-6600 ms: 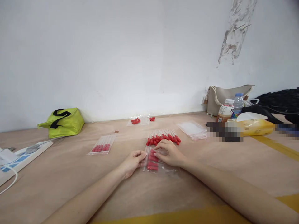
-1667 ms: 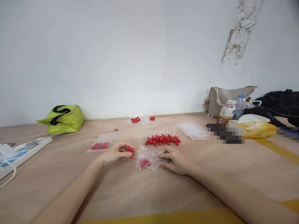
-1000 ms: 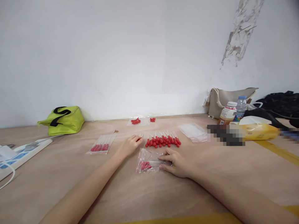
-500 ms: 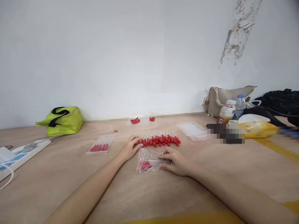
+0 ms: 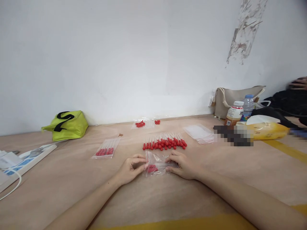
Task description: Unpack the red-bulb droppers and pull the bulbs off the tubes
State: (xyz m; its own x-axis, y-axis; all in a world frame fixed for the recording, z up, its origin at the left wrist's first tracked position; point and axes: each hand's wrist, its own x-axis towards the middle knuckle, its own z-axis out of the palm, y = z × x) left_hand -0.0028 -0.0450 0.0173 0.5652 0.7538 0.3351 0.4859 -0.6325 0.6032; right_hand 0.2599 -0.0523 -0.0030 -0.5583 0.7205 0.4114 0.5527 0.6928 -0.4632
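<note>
Small clear plastic zip bag (image 5: 157, 164) with a few red-capped clear droppers bunched at its left end lies flat on the tan counter (image 5: 148, 198), directly in front of the person, between both hands.

Head view:
- Left hand (image 5: 130, 166): fingers curled in, thumb and fingertips closed on the bag's left edge. The grip is tight and the hand holds nothing else.
- Right hand (image 5: 185, 164): half curled, with fingertips on top of the bag's right end and the thumb low by the edge. It looks like a pinch, but it's too small to be sure.
- Held at both ends, the bag probably stays stretched and flat against the counter, so the droppers inside don't slide.
- A row of loose red-capped droppers (image 5: 165, 143) lies just behind the bag, caps toward the person, within easy reach of either hand.
- A filled clear bag of red droppers (image 5: 105, 150) sits to the left, well apart.
- A stack of empty clear bags (image 5: 199, 133) sits behind and to the right.
- A lime-green fabric bag (image 5: 67, 124) stands at the wall, far left.
- A beige tote (image 5: 236, 95) and two bottles (image 5: 234, 112) are at far right.
- Another person's hand (image 5: 298, 83) is at the right edge, resting on dark fabric and nowhere near the droppers.
</note>
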